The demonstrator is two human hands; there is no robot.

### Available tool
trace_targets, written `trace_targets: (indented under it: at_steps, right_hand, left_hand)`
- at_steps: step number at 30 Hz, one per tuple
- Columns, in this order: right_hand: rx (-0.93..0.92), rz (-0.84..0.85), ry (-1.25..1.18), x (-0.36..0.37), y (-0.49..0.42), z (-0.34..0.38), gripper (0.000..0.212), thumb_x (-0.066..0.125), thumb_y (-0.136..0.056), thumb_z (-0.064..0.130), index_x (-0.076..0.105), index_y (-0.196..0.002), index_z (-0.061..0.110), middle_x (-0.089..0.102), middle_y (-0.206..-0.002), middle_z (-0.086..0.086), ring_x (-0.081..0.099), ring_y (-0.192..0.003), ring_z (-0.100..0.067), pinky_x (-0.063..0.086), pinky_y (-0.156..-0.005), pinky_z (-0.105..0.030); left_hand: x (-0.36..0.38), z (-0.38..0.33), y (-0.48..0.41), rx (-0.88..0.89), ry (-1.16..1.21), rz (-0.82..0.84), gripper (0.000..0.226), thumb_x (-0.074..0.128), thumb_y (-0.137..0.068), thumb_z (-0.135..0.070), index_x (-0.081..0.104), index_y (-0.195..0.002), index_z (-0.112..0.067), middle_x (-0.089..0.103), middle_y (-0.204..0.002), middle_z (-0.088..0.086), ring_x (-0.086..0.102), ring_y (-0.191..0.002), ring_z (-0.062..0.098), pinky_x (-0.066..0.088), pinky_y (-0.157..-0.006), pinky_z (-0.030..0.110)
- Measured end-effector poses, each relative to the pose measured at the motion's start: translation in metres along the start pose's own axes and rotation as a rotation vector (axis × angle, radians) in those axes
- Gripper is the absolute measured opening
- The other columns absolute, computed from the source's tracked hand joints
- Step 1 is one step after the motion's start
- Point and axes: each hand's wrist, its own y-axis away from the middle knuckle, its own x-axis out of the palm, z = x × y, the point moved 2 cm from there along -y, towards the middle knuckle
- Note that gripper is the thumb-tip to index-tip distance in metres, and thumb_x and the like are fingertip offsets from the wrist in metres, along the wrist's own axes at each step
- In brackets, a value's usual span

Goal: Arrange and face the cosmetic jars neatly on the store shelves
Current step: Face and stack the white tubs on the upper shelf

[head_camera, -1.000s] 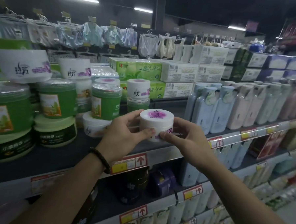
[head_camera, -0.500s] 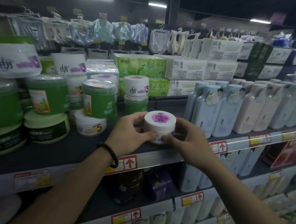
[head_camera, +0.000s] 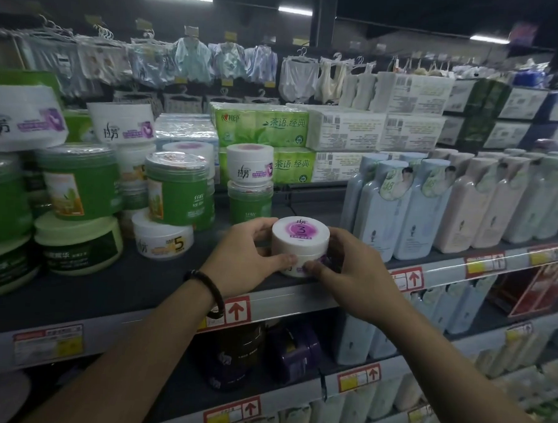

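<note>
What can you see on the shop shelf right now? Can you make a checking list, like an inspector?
Surface: dark shelf, bare at the front left, price tags on its edge.
Job's things: white jar with a purple 3 lid upright near the shelf's front edge; green jars and white jars stacked behind and to the left.
Clutter: white jar marked 5 standing alone, low.
Grippers: left hand and right hand both clasp the 3 jar.
Cables: nothing seen.
Surroundings: pastel bottles in rows on the right; green tissue packs behind; hanging clothes above.
</note>
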Motion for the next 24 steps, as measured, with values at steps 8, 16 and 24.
trace_targets:
  at_steps: [8, 16, 24]
  right_hand:
    - [-0.014, 0.03, 0.054, -0.006, -0.001, 0.004, 0.053, 0.08, -0.095, 0.026, 0.062, -0.145, 0.03, 0.074, -0.128, 0.013, 0.068, -0.117, -0.008, 0.056, -0.107, -0.037]
    - [0.047, 0.001, 0.05, -0.013, 0.0, -0.002, 0.067, 0.077, -0.096, 0.022, 0.05, -0.157, 0.024, 0.069, -0.141, 0.007, 0.063, -0.129, -0.014, 0.049, -0.113, -0.036]
    - [0.097, 0.003, -0.009, -0.019, 0.001, 0.001, 0.057, 0.068, -0.096, 0.009, 0.058, -0.147, 0.032, 0.072, -0.127, 0.015, 0.066, -0.118, -0.006, 0.052, -0.099, -0.026]
  left_hand:
    - [0.003, -0.004, 0.0, 0.0, -0.011, 0.006, 0.067, 0.094, -0.077, -0.02, 0.066, -0.137, -0.026, 0.073, -0.126, -0.015, 0.067, -0.118, -0.002, 0.058, -0.105, 0.037]
    - [0.008, -0.012, 0.004, 0.008, -0.034, 0.002, 0.066, 0.093, -0.078, -0.023, 0.065, -0.138, -0.028, 0.073, -0.124, -0.018, 0.066, -0.116, -0.006, 0.058, -0.103, 0.03]
    - [0.008, -0.016, 0.007, -0.001, -0.007, 0.012, 0.059, 0.087, -0.085, -0.033, 0.064, -0.139, -0.027, 0.072, -0.125, -0.019, 0.065, -0.114, -0.011, 0.055, -0.097, 0.016]
